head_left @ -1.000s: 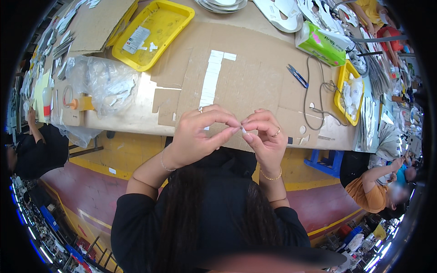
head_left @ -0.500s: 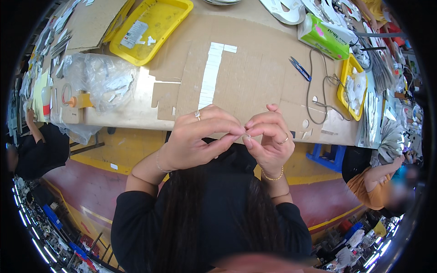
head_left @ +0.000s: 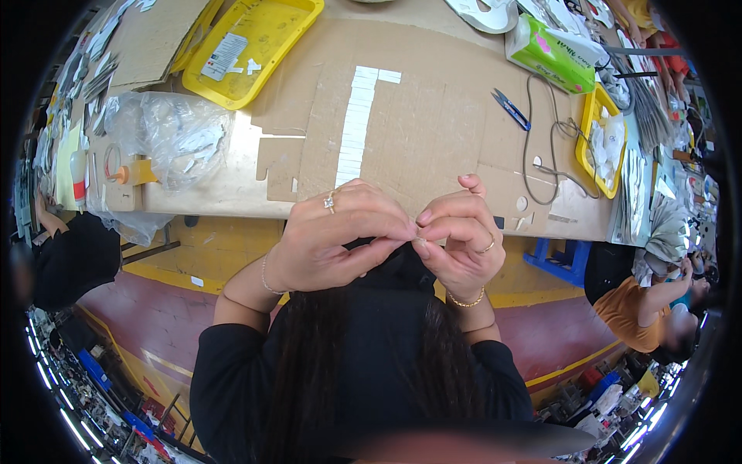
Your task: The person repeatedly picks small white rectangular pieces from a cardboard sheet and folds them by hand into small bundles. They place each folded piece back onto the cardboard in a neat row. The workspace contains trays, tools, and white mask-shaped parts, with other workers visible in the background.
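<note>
Just in front of the table's near edge, my left hand and my right hand meet fingertip to fingertip. Both are closed in a pinch on a small white piece. Most of it is hidden by the fingers, and its kind is too small to make out. Beyond the hands, a row of white paper-like strips lies side by side on a brown cardboard sheet, with one short strip turning right at the far end.
Blue-handled thread snips and a looped grey cord lie at right, beside a yellow basket and a green tissue pack. At left are a yellow tray, a clear plastic bag and an orange-yellow bottle. People sit on both sides.
The view has shifted slightly. Both hands keep their pinch at nearly the same place, and less of the small white piece shows between the fingertips.
</note>
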Demonstrator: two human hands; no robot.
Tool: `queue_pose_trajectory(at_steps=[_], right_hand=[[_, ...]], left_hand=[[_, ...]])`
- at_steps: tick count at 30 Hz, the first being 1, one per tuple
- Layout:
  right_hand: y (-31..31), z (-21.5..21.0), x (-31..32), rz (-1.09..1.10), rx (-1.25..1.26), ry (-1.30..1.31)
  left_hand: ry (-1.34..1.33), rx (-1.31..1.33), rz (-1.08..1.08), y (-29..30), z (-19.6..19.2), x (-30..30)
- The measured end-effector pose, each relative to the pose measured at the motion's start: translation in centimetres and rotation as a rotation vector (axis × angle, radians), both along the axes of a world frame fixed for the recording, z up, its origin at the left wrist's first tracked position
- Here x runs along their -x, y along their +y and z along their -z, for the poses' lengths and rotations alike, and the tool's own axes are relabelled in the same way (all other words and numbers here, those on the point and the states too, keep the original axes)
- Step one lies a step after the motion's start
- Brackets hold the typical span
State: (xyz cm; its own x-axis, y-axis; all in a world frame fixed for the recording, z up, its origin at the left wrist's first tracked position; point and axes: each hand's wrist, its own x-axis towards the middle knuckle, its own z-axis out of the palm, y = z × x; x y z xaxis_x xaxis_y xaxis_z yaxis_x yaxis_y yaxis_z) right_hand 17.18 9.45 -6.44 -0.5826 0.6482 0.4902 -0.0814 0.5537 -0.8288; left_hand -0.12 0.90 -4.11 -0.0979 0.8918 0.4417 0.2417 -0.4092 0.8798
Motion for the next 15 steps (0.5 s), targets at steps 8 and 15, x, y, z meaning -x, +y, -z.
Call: queue_pose_trajectory(at_steps=[8,15], right_hand=[[-0.1,0.0,-0.3,0.004,0.01,-0.024],[0.8,1.1,0.0,-0.134,0.471,0.104]], left_hand=[[0.046,0.026,-0.003,-0.2,0.0,0.3],[-0.475,0.388,-0.07,-0.4,0.4,-0.1]])
